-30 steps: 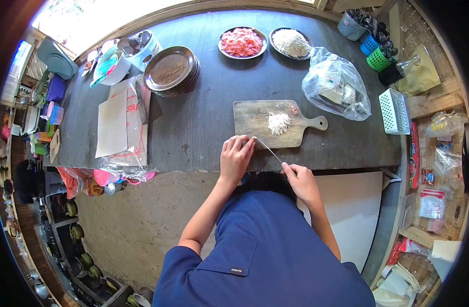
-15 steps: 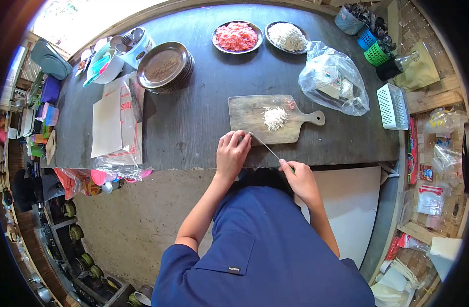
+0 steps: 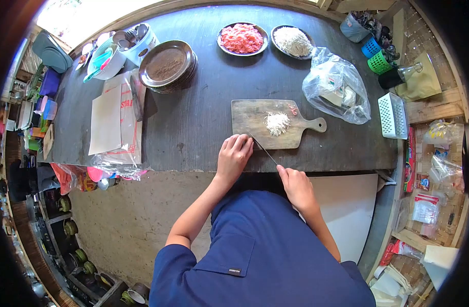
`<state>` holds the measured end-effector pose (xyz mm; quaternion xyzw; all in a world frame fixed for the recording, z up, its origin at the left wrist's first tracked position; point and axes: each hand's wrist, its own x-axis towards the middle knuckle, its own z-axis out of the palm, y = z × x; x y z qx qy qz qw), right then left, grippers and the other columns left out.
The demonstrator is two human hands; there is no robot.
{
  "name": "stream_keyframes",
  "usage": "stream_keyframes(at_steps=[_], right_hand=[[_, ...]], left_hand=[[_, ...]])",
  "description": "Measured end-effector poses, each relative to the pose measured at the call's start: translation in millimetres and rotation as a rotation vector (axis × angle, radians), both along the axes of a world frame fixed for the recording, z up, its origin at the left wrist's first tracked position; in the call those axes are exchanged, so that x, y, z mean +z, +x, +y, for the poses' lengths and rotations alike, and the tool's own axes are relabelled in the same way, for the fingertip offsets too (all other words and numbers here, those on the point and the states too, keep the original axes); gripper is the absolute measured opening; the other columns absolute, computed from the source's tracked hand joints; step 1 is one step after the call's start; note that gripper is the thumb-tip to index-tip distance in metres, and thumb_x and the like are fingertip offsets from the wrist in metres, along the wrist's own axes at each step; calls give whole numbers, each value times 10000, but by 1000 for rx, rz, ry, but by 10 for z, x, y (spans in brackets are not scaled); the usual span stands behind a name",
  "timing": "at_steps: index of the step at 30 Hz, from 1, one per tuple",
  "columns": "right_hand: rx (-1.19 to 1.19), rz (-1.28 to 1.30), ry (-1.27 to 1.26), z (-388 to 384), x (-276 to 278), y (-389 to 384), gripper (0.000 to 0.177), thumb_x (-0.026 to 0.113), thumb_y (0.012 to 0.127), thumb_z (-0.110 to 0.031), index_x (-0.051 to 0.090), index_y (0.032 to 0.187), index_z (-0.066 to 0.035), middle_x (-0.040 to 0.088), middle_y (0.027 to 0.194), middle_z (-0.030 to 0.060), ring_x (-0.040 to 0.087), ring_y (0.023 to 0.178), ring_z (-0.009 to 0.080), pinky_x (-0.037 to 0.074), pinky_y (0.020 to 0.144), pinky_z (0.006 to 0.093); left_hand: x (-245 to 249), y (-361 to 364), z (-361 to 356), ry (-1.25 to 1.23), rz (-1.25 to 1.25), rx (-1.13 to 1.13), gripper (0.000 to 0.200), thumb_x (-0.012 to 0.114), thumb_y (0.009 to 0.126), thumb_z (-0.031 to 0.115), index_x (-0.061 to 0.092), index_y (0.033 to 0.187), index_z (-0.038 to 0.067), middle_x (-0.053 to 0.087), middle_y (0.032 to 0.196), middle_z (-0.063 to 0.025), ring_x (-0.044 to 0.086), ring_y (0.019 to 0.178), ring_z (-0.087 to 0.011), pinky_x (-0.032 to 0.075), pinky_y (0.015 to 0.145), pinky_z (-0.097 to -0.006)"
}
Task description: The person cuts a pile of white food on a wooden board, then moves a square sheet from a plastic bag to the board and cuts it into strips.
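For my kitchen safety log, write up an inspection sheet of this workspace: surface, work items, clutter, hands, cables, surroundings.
Surface: dark table, streaky finish.
Work items: cutting board, handle to the right, bearing a pale shredded heap; knife slanting across its near edge; pink pieces and pale strands beyond, each plated.
Clutter: clear plastic bag right of the board; stacked brown plates to the left.
Hands: right hand grips the knife; left hand has fingers bunched at the board's near-left corner, grip on anything unclear.
Cables: nothing seen.
Surroundings: white basket at right; packets along the right wall.
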<state>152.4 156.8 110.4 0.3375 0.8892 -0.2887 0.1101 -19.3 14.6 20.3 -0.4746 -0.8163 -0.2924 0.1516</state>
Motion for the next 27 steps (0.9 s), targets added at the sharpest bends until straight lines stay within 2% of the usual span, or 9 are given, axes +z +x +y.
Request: stream_keyframes(at_steps=[7, 13, 15, 16, 20, 22, 27], right_hand=[[23, -30, 62, -27, 155, -85, 642, 468, 1138, -497, 756, 892, 22, 740, 871, 302, 737, 881, 508, 589, 776, 601], [-11, 28, 27, -55, -268, -72, 625, 496, 1132, -486, 766, 906, 31, 722, 883, 314, 709, 898, 529, 571, 777, 590], [-67, 148, -49, 40, -424, -46, 644, 497, 1119, -531, 790, 919, 7, 743, 871, 285, 750, 865, 470, 586, 781, 550], [-145, 187, -245, 92, -313, -56, 653, 511, 1106, -562, 807, 954, 0, 742, 860, 270, 748, 855, 455, 570, 769, 511], [-265, 188, -379, 101, -244, -5, 662, 519, 1096, -589, 812, 977, -7, 738, 839, 260, 739, 853, 457, 560, 759, 493], [-203, 285, -282, 79, -277, 10, 666, 524, 1089, -606, 812, 944, -23, 741, 823, 240, 746, 860, 441, 564, 768, 489], [-146, 167, -293, 33, -372, 5, 663, 543, 1074, -623, 812, 926, -36, 740, 831, 249, 745, 859, 445, 567, 778, 493]], left_hand=[[-21, 7, 9, 43, -54, 7, 174, 788, 905, 122, 772, 1062, 49, 673, 1101, -53, 665, 1068, -265, 536, 927, -417], [-28, 70, 6, 12, -70, 39, 228, 768, 937, 139, 771, 1142, 37, 668, 1143, -70, 652, 1120, -274, 531, 978, -416], [-20, 92, 14, 23, -83, 59, 227, 766, 941, 137, 771, 1143, 34, 668, 1151, -69, 651, 1121, -277, 528, 982, -418], [-5, 97, 22, 34, -108, 73, 225, 764, 945, 135, 772, 1144, 31, 669, 1159, -68, 650, 1121, -279, 526, 986, -420], [-3, 47, 20, 275, -358, 64, 151, 838, 876, 39, 817, 1025, 34, 723, 1066, -89, 676, 1039, -281, 566, 877, -401], [14, 49, 6, 356, -487, 116, 138, 874, 836, 34, 814, 959, 38, 746, 1036, -79, 686, 1012, -258, 565, 878, -386], [27, -81, -161, 362, -434, 198, 119, 883, 833, 43, 812, 927, 54, 749, 1037, -68, 689, 1018, -247, 553, 893, -376]])
